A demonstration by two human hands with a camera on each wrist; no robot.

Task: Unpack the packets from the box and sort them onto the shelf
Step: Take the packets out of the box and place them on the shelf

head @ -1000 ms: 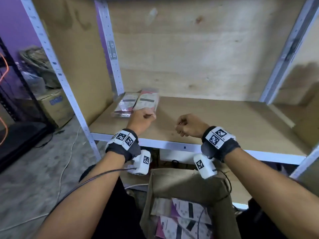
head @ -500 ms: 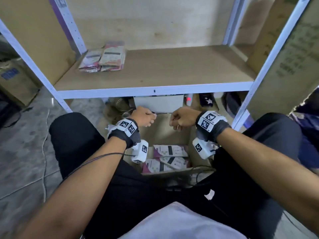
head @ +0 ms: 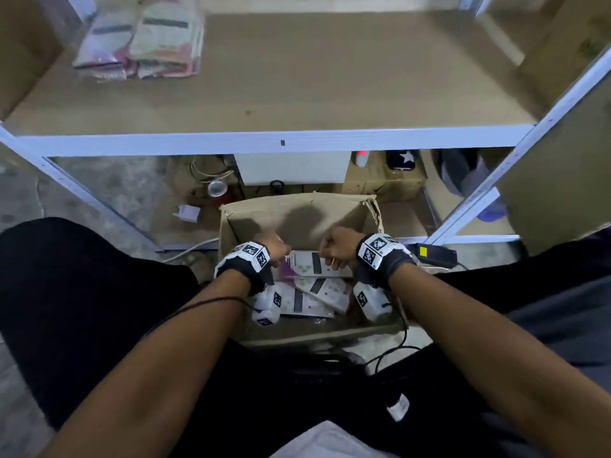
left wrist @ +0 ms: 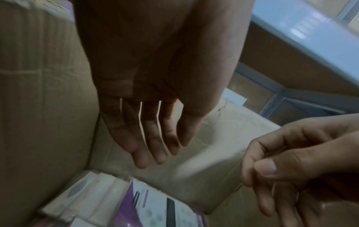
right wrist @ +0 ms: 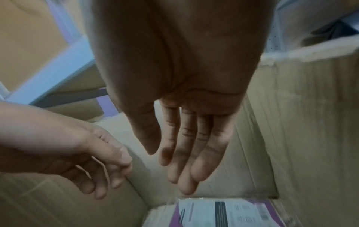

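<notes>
- Packets (head: 310, 285) lie flat in the open box (head: 297, 213) between the person's knees, white with purple corners and a dark bar; the print is too blurred to read.
- Wrist cameras hide some of the packets.
- Left hand (head: 276, 247) hovers above them at 10 o'clock, fingers straight, holding nothing.
- Right hand (head: 335, 247) hovers at 2 o'clock, fingers also straight and empty.
- Shelf (head: 297, 94) carries two stacks (head: 142, 38) at 11 o'clock, cut off by the frame's top edge.
</notes>
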